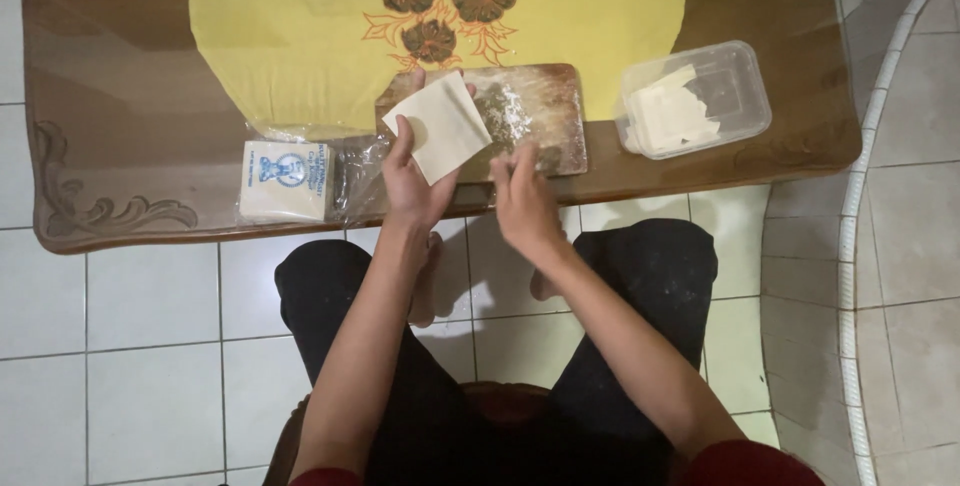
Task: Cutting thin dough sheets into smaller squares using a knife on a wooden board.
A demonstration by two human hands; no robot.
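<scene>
Left hand (415, 181): a pale square dough wrapper (440, 126) is held up on it, the thumb pressed on the sheet's left edge and the fingers (416, 79) spread behind it; the grip is closed on the wrapper.
Right hand (522, 198): nothing is held; the fingers are loosely curled and blurred, so their exact spread cannot be told.
Key relation: the wrapper lies at about 10 o'clock from the right hand, near but apart; it is tilted, one diagonal running from 11 to 5 o'clock. The left hand is already on it.
Under the hands: a floured wooden board (545, 111) is set at the bench (120, 126) edge, behind the wrapper.
At 9 o'clock of the board: an opened plastic pack of wrappers (285, 181).
At 3 o'clock: a clear plastic tub (740, 81) with pale pieces inside.
Beyond: a yellow cloth (300, 26) with leaf motifs.
</scene>
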